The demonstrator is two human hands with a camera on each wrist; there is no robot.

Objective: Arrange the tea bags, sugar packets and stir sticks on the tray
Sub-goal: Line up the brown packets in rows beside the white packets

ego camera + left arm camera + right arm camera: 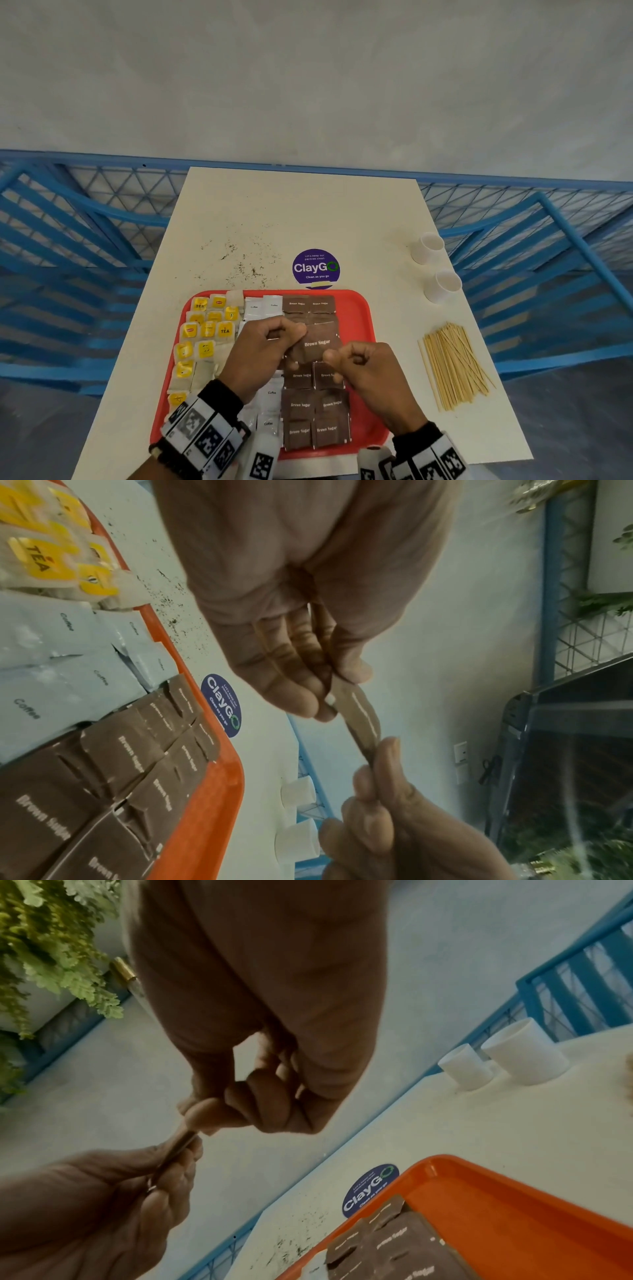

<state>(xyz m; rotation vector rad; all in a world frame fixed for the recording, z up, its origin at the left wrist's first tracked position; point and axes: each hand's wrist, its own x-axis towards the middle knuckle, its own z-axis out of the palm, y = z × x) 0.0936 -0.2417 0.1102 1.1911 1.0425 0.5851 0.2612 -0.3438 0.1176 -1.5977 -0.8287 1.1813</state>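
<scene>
Both hands, left hand (260, 353) and right hand (370, 373), pinch one brown sugar packet (317, 342) above the red tray (359, 308). On the tray lie rows of tea bags (205, 332), coffee sachets (263, 306) and ten brown sugar packets (317, 416). Right of the tray: a stir stick pile (452, 366) and two white cups (435, 267).

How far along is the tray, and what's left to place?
Mostly done: tea bags, white coffee sachets and brown sugar packets lie in columns on the red tray. In hand: the left hand and right hand pinch one brown sugar packet above the tray. Left: the stir sticks lie on the table, right of the tray.
</scene>
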